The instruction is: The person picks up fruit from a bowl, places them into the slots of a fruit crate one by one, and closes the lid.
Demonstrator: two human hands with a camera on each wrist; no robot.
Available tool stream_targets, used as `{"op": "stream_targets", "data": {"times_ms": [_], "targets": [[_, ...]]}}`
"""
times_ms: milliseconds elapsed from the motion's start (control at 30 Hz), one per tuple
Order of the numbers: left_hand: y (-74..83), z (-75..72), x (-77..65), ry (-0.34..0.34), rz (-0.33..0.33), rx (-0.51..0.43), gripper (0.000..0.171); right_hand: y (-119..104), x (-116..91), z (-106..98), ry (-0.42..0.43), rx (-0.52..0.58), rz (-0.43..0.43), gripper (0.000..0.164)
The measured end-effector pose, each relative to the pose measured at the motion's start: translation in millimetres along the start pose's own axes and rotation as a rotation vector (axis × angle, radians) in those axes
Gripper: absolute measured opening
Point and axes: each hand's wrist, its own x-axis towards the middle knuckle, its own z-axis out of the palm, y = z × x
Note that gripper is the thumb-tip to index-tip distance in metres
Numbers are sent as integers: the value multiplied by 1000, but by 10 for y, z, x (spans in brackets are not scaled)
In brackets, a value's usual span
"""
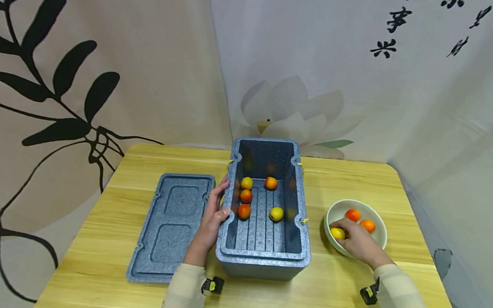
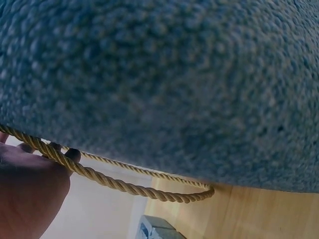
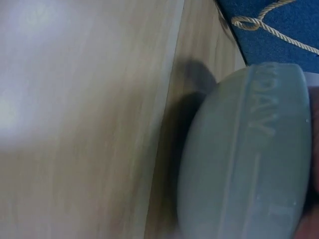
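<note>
Head view: bench (image 1: 327,293) carries a blue-grey box (image 1: 262,259), uncovered, lid (image 1: 173,227) flat left of it, bowl (image 1: 380,237) to its right. My left grip (image 1: 212,214) lies against the box's left side, fingers loosely extended, thumb at the rim. My right grip (image 1: 358,239) is nearly closed, pinching a yellow fruit (image 1: 337,233) in the bowl. Two orange fruits (image 1: 368,225) share the bowl; five fruits (image 1: 244,211), yellow and red, lie inside the box.
</note>
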Motion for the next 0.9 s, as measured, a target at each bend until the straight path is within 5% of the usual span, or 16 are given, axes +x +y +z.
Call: {"op": "stream_targets", "data": {"times_ms": [900], "targets": [[-3, 9, 0, 7, 14, 13, 63, -58, -15, -62, 87, 15, 107, 37]]}}
